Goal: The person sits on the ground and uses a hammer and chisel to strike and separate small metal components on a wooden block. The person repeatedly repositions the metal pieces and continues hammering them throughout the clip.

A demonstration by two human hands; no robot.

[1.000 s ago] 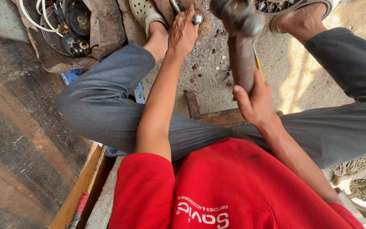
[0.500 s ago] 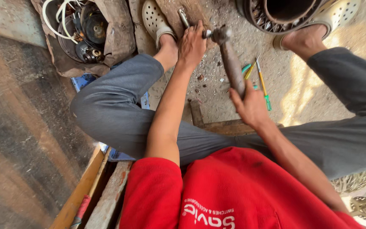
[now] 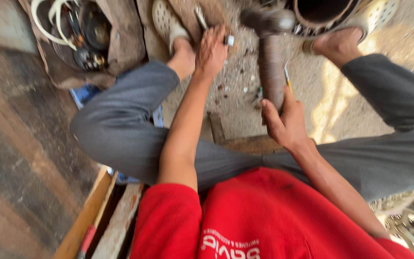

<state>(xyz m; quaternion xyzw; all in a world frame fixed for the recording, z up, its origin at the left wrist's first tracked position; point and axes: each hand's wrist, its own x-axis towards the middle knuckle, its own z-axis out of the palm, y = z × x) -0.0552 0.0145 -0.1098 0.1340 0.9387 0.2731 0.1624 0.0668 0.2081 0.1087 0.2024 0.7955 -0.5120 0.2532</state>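
Rusty, cylindrical hammer handle (image 3: 270,67) in right hand's (image 3: 286,122) wrapped fingers; left hand (image 3: 211,50) pinches a small metal piece (image 3: 229,40).

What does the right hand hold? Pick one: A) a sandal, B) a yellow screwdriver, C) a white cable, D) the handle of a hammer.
D: the right hand wraps the lower end of the hammer, whose blurred head is raised near the top of the view; the left hand rests on the ground.
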